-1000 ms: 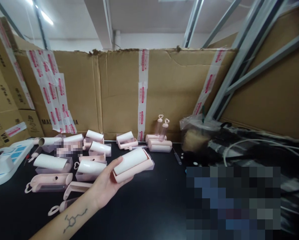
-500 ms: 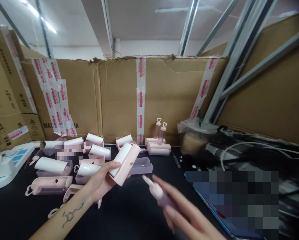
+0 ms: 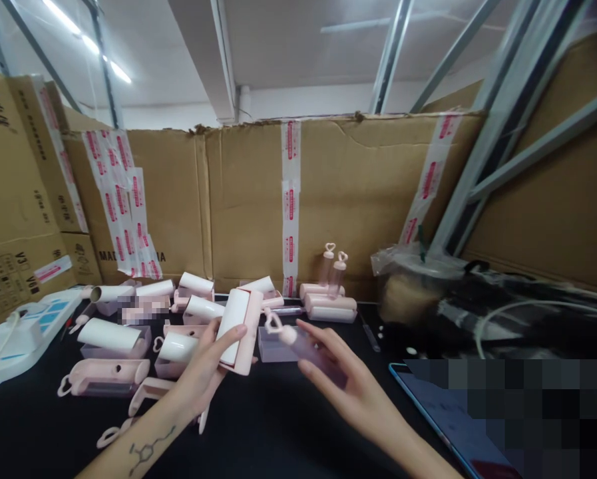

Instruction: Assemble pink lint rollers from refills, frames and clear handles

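Note:
My left hand (image 3: 213,362) is closed round a lint roller head, a pale pink case (image 3: 253,332) with a white roll (image 3: 233,326) in it, held tilted above the table. Facing it, my right hand (image 3: 351,382) grips a translucent handle (image 3: 315,356) between thumb and fingers. The handle's pink collar and heart-shaped loop (image 3: 273,322) point toward the roller head, with a small space between them. Behind the handle lies a clear lilac cover (image 3: 277,349). Left of my left hand are several white rolls, among them one roll (image 3: 109,334) on a clear cover.
Two finished-looking lint rollers (image 3: 331,307) stand with handles up at the back. A screwdriver (image 3: 371,336), a bagged drink cup (image 3: 408,289) and a phone (image 3: 428,392) are at right. A power strip (image 3: 38,342) lies far left. Cardboard (image 3: 243,199) walls the back.
My right hand has raised the handle closer to the roller head and turned it leftward. My left hand has turned the roller head more upright. The view has shifted slightly.

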Demonstrator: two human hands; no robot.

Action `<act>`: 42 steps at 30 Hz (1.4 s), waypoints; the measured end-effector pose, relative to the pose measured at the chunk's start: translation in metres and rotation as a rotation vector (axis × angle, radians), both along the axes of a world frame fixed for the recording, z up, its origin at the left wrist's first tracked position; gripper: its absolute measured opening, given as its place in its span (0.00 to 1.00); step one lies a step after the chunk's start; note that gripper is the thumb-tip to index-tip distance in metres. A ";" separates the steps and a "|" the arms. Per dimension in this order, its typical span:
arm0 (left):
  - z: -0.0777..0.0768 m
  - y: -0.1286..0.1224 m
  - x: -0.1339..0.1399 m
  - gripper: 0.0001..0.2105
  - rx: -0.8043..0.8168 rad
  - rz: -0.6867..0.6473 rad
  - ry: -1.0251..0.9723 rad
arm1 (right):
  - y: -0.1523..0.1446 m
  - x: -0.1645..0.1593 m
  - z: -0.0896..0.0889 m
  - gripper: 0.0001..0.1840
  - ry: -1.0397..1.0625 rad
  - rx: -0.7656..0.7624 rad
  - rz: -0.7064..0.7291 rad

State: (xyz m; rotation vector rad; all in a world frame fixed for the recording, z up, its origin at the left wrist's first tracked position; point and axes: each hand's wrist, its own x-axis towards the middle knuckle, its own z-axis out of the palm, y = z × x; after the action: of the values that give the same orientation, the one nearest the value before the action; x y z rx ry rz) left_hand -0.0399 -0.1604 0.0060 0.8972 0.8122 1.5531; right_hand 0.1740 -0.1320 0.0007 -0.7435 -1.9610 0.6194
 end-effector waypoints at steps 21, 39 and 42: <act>-0.018 -0.006 0.011 0.18 -0.216 -0.051 0.149 | 0.006 -0.001 -0.016 0.14 0.469 -0.386 0.171; -0.018 -0.006 0.003 0.29 0.050 -0.082 0.359 | -0.002 -0.005 -0.022 0.16 0.400 -0.297 0.110; -0.020 -0.006 0.005 0.29 0.078 -0.014 0.417 | -0.003 -0.009 -0.025 0.17 0.477 -0.413 0.151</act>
State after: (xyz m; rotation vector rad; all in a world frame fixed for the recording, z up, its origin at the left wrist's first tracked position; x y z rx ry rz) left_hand -0.0348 -0.1668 -0.0142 1.3072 1.0400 1.4113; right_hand 0.1649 -0.1347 -0.0241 -0.6213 -1.4691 1.1992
